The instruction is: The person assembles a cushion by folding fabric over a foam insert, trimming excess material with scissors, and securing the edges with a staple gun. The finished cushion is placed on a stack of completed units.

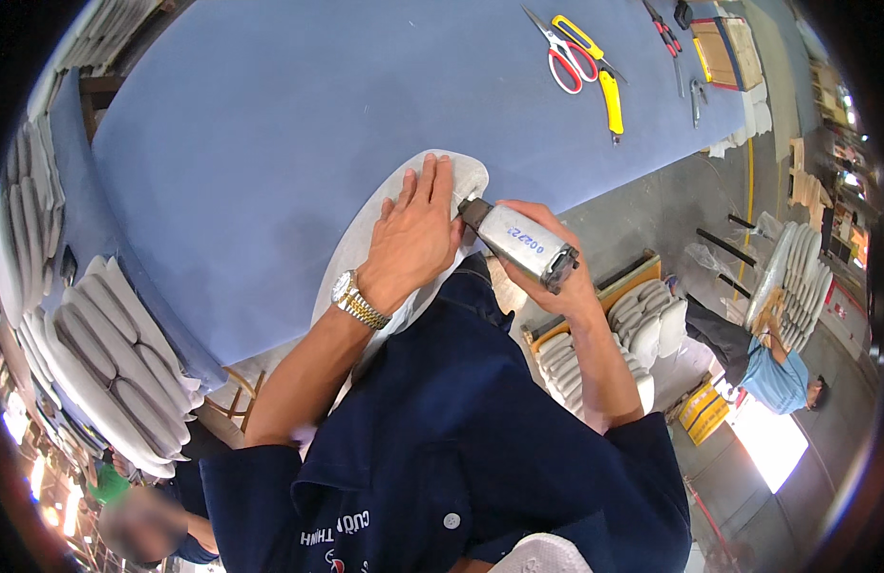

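A light grey padded panel (351,250) with a rounded end lies at the near edge of the blue-covered table, partly against my body. My left hand (413,229) presses flat on it, fingers stretched out, a metal watch (358,300) on the wrist. In my right hand (557,258) is a silver staple gun (520,239), gripped around its body. Its dark nose meets the panel's right edge, close to my left thumb. The spot under the nose is hidden.
Red-handled scissors (569,69), a yellow utility knife (610,103) and pliers (697,100) lie on the table (270,124). Stacked grey cushions (108,363) stand at left, more cushions (642,320) at right. A person in blue (776,372) works at far right; another (146,520) is lower left.
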Available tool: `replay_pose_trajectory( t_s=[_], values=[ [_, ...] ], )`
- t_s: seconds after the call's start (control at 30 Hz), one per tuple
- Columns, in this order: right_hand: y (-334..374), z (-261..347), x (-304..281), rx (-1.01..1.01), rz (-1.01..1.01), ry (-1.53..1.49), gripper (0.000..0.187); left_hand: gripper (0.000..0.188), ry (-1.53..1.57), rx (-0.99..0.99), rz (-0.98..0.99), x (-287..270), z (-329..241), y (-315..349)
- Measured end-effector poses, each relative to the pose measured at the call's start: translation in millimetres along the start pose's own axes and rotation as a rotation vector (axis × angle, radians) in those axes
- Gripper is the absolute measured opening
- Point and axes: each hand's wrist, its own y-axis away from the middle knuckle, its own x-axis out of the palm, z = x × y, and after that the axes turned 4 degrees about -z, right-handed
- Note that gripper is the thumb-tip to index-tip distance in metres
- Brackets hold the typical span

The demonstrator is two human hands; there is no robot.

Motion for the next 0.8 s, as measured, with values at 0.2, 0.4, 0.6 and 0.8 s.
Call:
replay_pose_trajectory(
  t_s=[0.2, 0.4, 0.6, 0.8],
  values=[
    [-3, 2, -5, -0.002, 0.068, 0.043, 0.066, 0.087, 0.049, -0.053, 0.038, -5, -10, -1],
    [-7, 9, -7, 0.073, 0.108, 0.083, 0.065, 0.089, 0.049, -0.050, 0.033, -4, -10, -1],
    [-13, 7, -8, 0.162, 0.124, 0.031, 0.061, 0.083, 0.058, -0.040, 0.024, -6, -9, -3],
    [-6, 5, 6, 0.100, 0.022, 0.056, 0.061, 0.085, 0.017, -0.027, 0.008, -6, -9, -5]
  ],
)
